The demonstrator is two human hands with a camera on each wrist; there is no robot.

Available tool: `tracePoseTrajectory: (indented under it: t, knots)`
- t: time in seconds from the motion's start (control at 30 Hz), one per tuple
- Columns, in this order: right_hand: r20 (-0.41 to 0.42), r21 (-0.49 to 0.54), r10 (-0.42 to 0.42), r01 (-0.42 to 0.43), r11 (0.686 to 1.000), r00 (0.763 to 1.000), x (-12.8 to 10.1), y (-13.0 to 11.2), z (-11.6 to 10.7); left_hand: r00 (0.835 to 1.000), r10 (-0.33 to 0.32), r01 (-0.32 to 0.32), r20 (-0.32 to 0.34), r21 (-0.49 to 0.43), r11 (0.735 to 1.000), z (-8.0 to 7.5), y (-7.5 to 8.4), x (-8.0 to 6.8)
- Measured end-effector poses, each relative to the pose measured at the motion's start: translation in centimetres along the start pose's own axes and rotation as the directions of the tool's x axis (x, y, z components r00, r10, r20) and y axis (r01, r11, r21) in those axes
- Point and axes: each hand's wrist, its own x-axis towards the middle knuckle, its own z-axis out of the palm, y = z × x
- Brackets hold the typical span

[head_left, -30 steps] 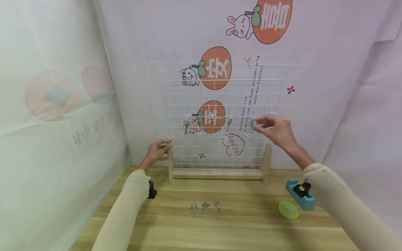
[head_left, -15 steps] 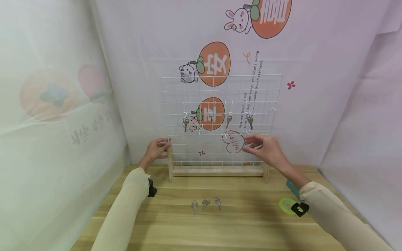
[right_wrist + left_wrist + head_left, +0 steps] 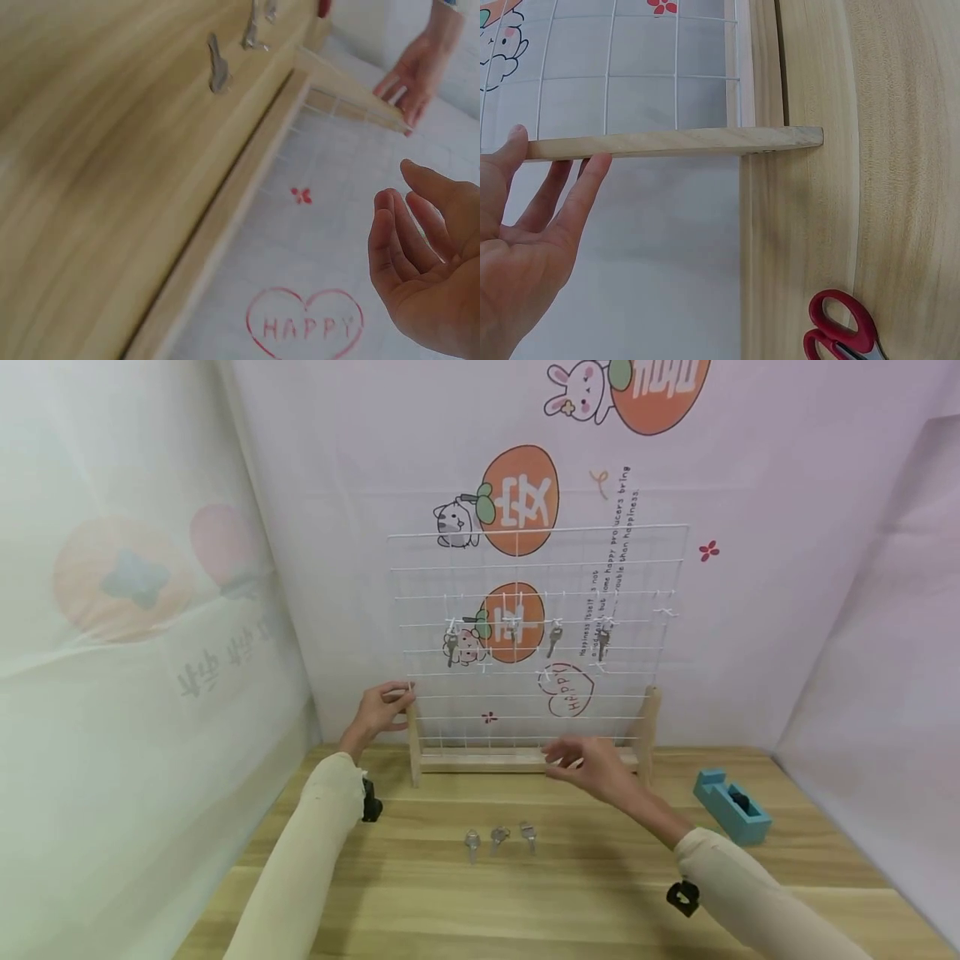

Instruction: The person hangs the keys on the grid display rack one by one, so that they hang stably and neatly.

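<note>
on the table (image 3: 600,893), the right hand (image 3: 592,768) has come down from the hanging keys (image 3: 602,639) on the wire grid (image 3: 540,568). its fingers (image 3: 390,240) are loose and hold nothing, so that key seems hung. three loose keys (image 3: 498,839) lie just below and left of it. the left hand (image 3: 378,710) holds the grid's wooden post (image 3: 675,142).
</note>
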Motion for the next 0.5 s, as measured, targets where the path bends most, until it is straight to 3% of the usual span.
tracePoseTrajectory:
  t: [0.27,0.5]
  knots:
    - [0.094,0.028,-0.051,0.049,0.998,0.994,-0.3,0.0,5.3,1.0,0.014,-0.014,-0.001,0.002,1.0,-0.2,-0.1,0.1]
    - [0.188,0.047,-0.028,0.019,0.999,0.982,-0.4,-0.4,8.8,1.0,0.005,-0.005,0.006,-0.02,1.0,-0.1,-0.3,0.3]
